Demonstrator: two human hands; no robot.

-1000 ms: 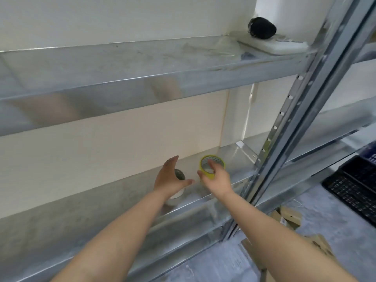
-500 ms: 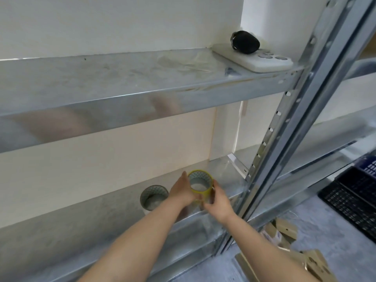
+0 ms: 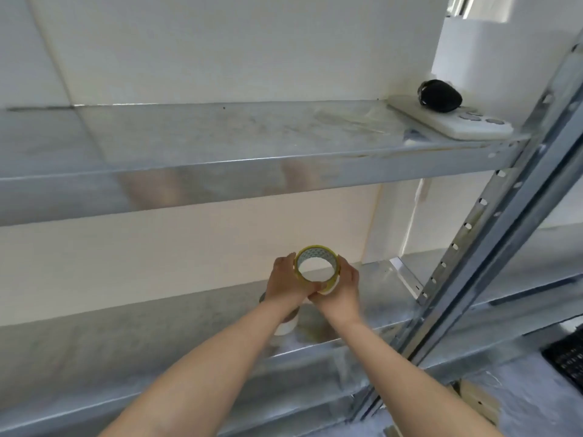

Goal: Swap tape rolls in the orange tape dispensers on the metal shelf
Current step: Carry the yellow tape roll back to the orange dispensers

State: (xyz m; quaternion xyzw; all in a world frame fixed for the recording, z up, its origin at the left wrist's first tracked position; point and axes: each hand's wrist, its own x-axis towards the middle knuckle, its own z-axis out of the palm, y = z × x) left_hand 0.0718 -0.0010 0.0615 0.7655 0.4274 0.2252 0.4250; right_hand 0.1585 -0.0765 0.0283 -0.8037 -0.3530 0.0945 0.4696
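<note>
Both hands are raised over the lower metal shelf (image 3: 362,298). The left hand (image 3: 285,283) and right hand (image 3: 342,287) are closed together around a yellow tape roll (image 3: 328,283), one on each side, thumbs meeting at its 6 o'clock edge. The roll is held clear of the shelf, its open core facing the camera.

At 7 o'clock from the held roll, a white tape roll (image 3: 285,326) stands on the shelf, largely hidden behind the left wrist.

No orange tape dispenser is visible anywhere in view. The upper shelf (image 3: 220,137) carries only a white remote-like unit (image 3: 454,126) at its 3 o'clock end, with a black object (image 3: 440,96) resting on it.

Assessment: progress appears early or intermediate. One roll is in hand and one is waiting; neither is seated in a dispenser in this view. Fitting rolls into dispensers remains outstanding, as far as can be judged.
</note>
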